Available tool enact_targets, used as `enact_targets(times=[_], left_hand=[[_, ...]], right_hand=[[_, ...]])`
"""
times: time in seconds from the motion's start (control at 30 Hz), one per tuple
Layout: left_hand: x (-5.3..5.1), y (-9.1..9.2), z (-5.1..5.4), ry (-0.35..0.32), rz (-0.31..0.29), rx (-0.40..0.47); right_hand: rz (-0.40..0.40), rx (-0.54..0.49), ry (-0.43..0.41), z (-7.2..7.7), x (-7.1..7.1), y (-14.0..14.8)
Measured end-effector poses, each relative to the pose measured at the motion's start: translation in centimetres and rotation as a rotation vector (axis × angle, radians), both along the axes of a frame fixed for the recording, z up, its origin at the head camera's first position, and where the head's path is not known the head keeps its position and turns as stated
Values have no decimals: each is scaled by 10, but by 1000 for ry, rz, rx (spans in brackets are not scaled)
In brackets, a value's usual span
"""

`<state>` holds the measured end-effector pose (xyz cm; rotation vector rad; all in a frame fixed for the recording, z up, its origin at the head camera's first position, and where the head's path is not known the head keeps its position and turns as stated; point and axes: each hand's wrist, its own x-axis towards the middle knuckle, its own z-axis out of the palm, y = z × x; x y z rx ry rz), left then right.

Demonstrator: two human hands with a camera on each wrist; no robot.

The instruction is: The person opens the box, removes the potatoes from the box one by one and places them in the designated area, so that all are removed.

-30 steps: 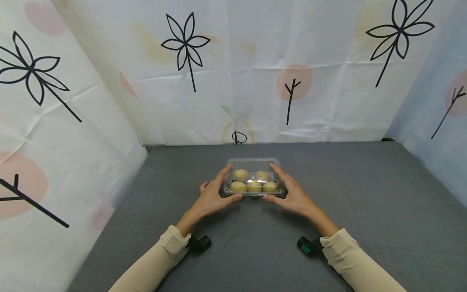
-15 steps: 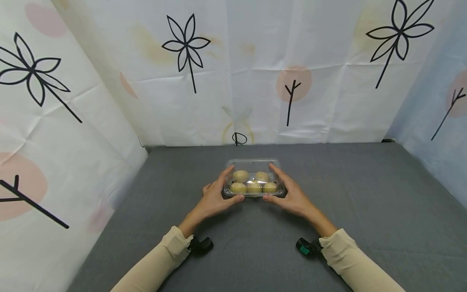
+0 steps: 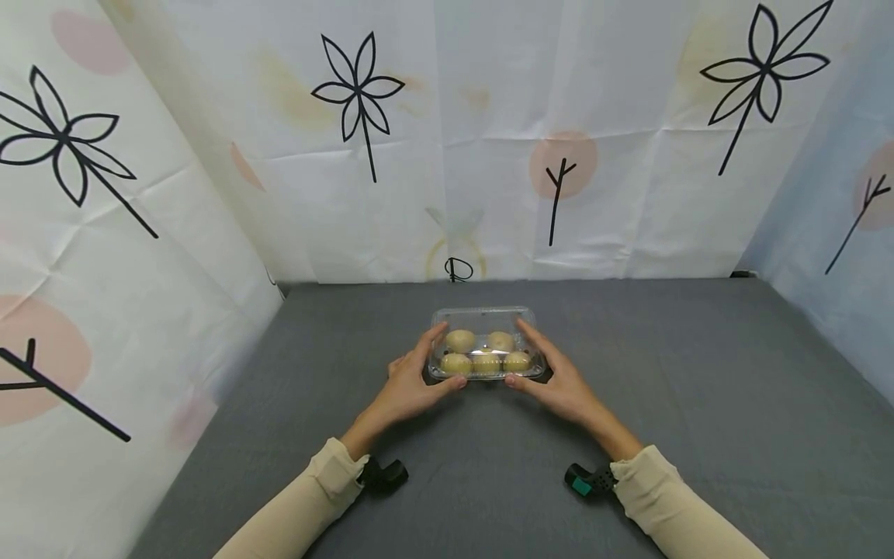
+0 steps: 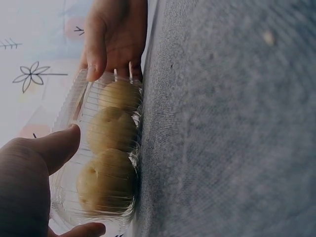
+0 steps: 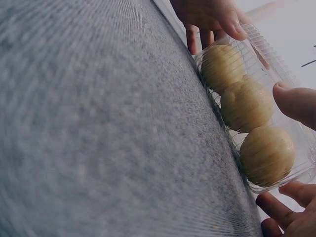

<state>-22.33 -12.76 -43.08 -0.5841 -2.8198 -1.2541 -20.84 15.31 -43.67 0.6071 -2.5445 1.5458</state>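
Observation:
A clear lidded plastic container (image 3: pixel 482 317) rests on the grey cloth, centred toward the back of the table. Inside sit several round, pale yellow potato-like pieces (image 3: pixel 459 340), three of them along the near side. My left hand (image 3: pixel 410 382) grips the container's left end, thumb on the near side and fingers around the end. The right hand (image 3: pixel 564 386) holds the opposite end in the same way. In the left wrist view, the left thumb (image 4: pixel 59 145) lies against the ribbed plastic. Seen from the right wrist, the right fingertips (image 5: pixel 274 207) reach the container's lower corner.
Grey cloth (image 3: pixel 482 497) covers the table around the container. White fabric walls (image 3: pixel 489 178) with printed flowers and twigs stand behind it and at both sides. Black wrist devices (image 3: pixel 382 475) sit by both cuffs.
The whole head view has shifted slightly, so the scene sits a little lower. My left hand has edged slightly inward along the container's end. The container stays in place between both hands.

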Motion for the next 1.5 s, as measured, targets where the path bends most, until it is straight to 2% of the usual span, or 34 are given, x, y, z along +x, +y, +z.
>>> enact_targets(times=[0.4,0.57,0.87,1.23,1.5], left_hand=[[-2,-2,-1,37,-16,11],[-2,-3,0,31,-35,36],[0,-4,1,21,-35,62],[5,-5,-1,9,-77,91],[2,-6,-2,26,-97,120]], right_hand=[[27,-73,30,-1,-1,-1],[27,-76,8,-2,-2,1],[35,-67,-19,0,0,1],[58,-82,-71,-3,5,3],[77,-105,-81,-3,3,4]])
